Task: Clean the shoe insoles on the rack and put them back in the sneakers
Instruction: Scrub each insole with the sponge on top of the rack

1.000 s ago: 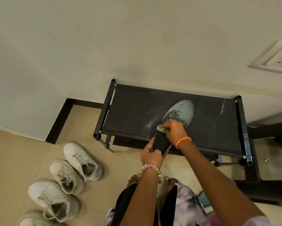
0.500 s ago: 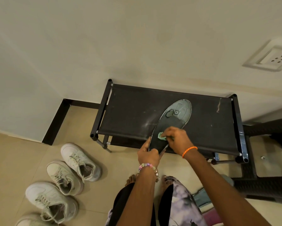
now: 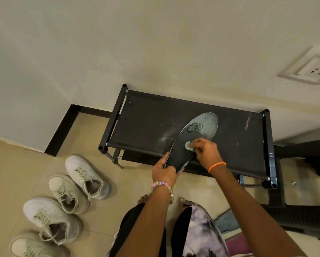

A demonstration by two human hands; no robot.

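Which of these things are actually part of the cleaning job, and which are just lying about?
In use:
- dark foam insole
- small green wiping cloth
- black fabric-topped shoe rack
- four white lace-up sneakers

Lying about:
- white wall socket
- dark wicker furniture

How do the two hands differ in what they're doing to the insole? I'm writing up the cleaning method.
The left hand pinches the insole at its near end, steadying it; the right hand presses a small green cloth on its middle. The left wrist wears a pastel bead bracelet; the right wears an orange thread band. Both work on the same insole, over the black rack.
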